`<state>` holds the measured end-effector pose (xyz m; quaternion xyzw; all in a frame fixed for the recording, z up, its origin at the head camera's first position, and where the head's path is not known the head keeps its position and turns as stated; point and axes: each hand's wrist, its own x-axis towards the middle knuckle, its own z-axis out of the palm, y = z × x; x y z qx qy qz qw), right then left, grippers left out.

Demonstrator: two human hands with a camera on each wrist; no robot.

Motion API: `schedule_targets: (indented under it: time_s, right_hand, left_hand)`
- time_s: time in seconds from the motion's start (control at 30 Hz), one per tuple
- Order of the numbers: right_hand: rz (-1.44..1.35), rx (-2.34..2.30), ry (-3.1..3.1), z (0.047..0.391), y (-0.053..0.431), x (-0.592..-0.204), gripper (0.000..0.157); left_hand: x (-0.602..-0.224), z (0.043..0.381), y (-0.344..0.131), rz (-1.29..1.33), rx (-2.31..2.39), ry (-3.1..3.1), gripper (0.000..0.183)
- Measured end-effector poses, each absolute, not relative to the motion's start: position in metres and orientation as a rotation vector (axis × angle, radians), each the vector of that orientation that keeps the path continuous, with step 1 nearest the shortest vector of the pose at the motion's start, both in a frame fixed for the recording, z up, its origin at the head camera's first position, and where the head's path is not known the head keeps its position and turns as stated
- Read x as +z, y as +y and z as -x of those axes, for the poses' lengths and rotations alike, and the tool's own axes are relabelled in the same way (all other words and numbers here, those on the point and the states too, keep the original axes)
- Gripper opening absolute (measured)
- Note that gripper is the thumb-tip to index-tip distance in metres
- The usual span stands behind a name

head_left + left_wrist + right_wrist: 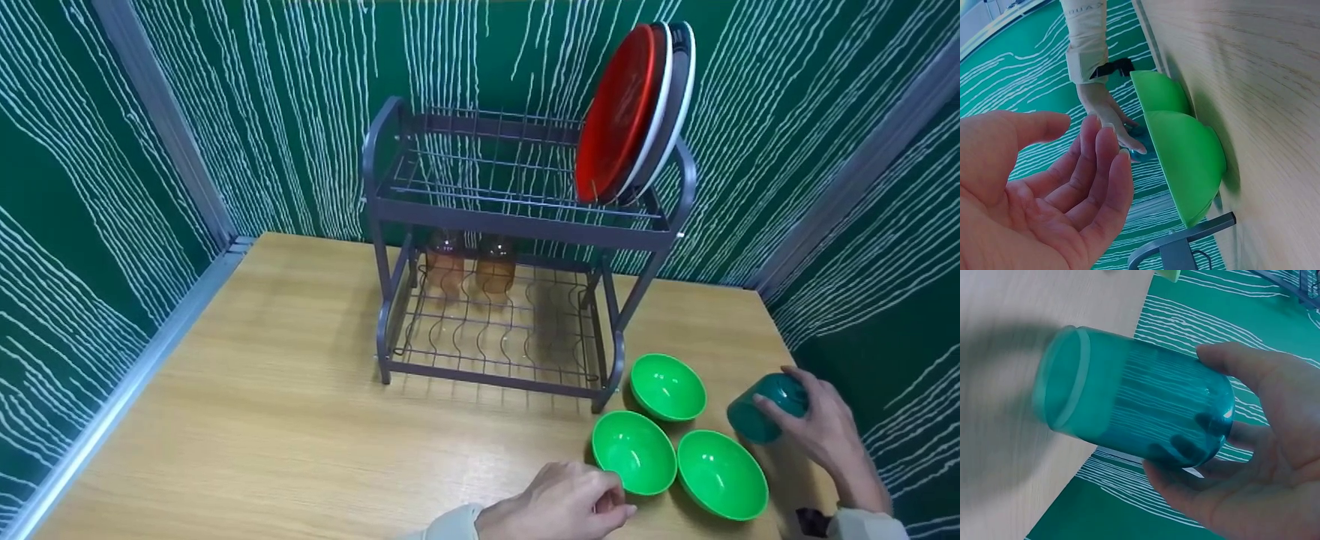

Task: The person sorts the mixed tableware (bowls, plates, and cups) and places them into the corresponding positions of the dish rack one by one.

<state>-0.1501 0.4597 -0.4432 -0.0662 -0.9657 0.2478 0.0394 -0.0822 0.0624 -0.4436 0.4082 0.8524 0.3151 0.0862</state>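
My right hand grips a see-through teal cup at the table's right side. In the right wrist view, thumb and fingers wrap the cup's closed base, and its wide rim points at the tabletop. My left hand holds nothing, its fingers loosely bent, just in front of the nearest bowl. Three bright green bowls stand mouth up between the hands: a back bowl, a left bowl and a right bowl. Two of them show side-on in the left wrist view.
A grey two-tier dish rack stands at the back of the wooden table. Upright plates, a red plate foremost, lean at its top right. An orange-tinted glass and another glass are on the lower tier. Green walls enclose the table.
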Motion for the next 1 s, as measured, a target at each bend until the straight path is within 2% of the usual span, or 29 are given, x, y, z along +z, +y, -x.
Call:
schedule_targets:
  time_s: [0.6, 1.0]
  right_hand:
    - [0.194, 0.669, -2.992, 0.114, 0.457, -0.431, 0.079]
    - [0.299, 0.62, -3.063, 0.087, 0.456, -0.426, 0.083]
  left_hand:
    - [-0.442, 0.076, 0.065, -1.222, 0.875, 2.506, 0.02]
    - [-0.442, 0.075, 0.065, -1.243, 0.849, 2.494, 0.02]
